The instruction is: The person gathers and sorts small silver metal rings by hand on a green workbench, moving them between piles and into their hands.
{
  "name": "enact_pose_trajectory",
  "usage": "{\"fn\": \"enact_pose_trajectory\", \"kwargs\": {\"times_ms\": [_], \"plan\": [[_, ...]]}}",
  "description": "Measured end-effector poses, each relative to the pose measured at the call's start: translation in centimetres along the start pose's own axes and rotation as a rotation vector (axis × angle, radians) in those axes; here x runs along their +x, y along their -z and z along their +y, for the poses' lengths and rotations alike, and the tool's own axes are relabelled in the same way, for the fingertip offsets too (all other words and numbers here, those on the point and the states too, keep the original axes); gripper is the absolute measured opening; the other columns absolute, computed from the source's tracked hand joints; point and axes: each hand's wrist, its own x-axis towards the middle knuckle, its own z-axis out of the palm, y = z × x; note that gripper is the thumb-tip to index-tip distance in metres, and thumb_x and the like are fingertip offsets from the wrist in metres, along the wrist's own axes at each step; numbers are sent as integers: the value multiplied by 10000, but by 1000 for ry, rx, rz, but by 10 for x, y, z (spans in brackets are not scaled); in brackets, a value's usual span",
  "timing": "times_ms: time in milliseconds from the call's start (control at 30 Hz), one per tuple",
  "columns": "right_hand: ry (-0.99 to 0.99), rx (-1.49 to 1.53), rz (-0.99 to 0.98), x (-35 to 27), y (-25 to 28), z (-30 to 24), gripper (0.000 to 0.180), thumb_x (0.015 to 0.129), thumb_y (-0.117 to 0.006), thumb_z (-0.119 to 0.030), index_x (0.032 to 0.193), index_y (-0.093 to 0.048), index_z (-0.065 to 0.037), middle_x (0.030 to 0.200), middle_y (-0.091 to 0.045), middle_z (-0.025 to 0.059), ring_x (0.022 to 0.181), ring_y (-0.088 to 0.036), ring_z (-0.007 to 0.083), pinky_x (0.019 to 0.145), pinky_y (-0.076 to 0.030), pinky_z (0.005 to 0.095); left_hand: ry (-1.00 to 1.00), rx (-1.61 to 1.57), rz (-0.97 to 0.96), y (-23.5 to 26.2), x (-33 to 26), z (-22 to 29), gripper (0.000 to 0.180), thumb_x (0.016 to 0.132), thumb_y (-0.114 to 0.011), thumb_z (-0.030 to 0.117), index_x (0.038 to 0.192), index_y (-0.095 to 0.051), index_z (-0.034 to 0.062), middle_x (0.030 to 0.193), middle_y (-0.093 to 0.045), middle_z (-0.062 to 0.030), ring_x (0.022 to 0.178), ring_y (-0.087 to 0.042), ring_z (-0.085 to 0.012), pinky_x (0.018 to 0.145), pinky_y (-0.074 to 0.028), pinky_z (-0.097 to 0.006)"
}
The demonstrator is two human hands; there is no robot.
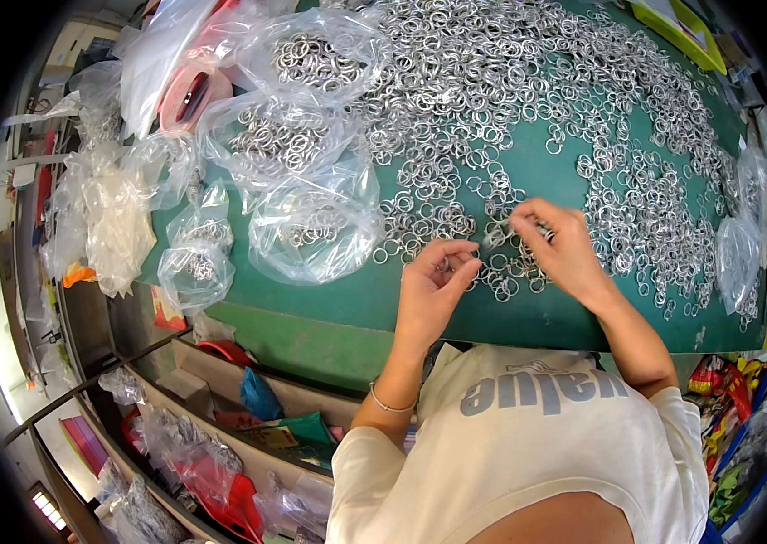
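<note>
A heap of silver metal rings [483, 63] spreads over the green table [547, 172]. My left hand [433, 281] is at the near side of a small cluster of rings, its fingers curled in and the thumb close to the fingertips; what lies in it is too small to make out. Just to its right, my right hand [558, 243] has its fingers closed, with a bit of metal ring showing at the fingers. Between and below the hands lie several loose rings [503, 276].
Clear plastic bags with rings [315, 222] stand on the left, beside a smaller bag [195, 258]. A pink dish [211, 100] holds a dark red object. A yellow-green tray [683, 36] sits at the far right. Below the table edge is a compartmented shelf [207, 385].
</note>
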Motion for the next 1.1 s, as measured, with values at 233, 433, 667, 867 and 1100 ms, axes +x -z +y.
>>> {"fn": "enact_pose_trajectory", "kwargs": {"times_ms": [233, 433, 667, 867, 1100], "plan": [[74, -113, -4, 13, 2, 4, 209, 759, -675, -129, 937, -620, -35, 719, -623, 125, 576, -595, 257, 517, -458, 344, -82, 928, 424, 17, 6, -3, 337, 827, -620, 120, 1146, -542, 45, 720, -580, -121, 548, -565, -229, 488, -416, -323], [367, -408, -221, 49, -55, -2, 201, 745, -649, -128, 941, -637, -88, 732, -590, 93, 647, -614, 257, 540, -468, 376, -186, 1006, 349, 12, 8, -11, 415, 791, -655, 144, 1173, -519, 52, 596, -519, -111, 512, -517, -259, 482, -402, -362], [120, 340, -212, 52, -45, 1, 119, 839, -560, -108, 771, -574, -10, 635, -528, 46, 554, -536, 156, 471, -422, 326, -185, 941, 443, 21, -1, -18, 266, 795, -642, 114, 1043, -574, 43, 663, -546, -127, 509, -520, -270, 490, -409, -370], [-494, 1363, -281, 48, -8, 10, 227, 880, -553, -221, 732, -495, -59, 739, -541, 50, 489, -422, 67, 361, -275, 174, -257, 1010, 406, 19, 7, -17, 181, 790, -637, 106, 961, -593, 68, 721, -575, -108, 546, -557, -271, 497, -416, -376], [-429, 911, -354, 42, -15, -3, 187, 882, -551, -169, 996, -587, -26, 710, -533, 11, 436, -399, 38, 369, -275, 191, -175, 996, 446, 13, 10, -8, 124, 773, -647, 98, 888, -605, 79, 718, -566, -92, 567, -572, -268, 503, -425, -372]]}}
